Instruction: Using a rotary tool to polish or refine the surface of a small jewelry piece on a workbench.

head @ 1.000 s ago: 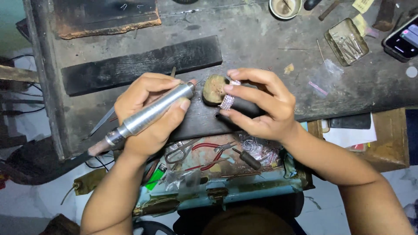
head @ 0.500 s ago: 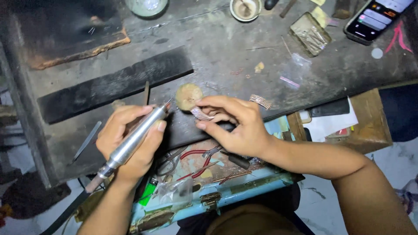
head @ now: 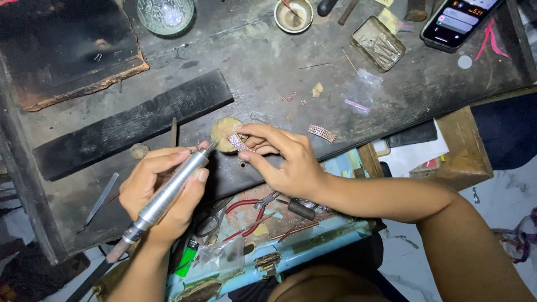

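1. Left hand [head: 162,190] closed around a silver rotary handpiece [head: 168,193], held like a pen; its tip points right, toward a small round tan block [head: 222,133].
2. Right hand [head: 285,159] pinches a small studded band [head: 239,142] between thumb and forefinger, against the block's right edge.
3. Both sit at the near middle of the dark table [head: 268,78].
4. A second studded band [head: 322,132] lies just right of the right hand.
5. Far right: phone [head: 458,22]; left of it, an open tin of pins [head: 378,43].
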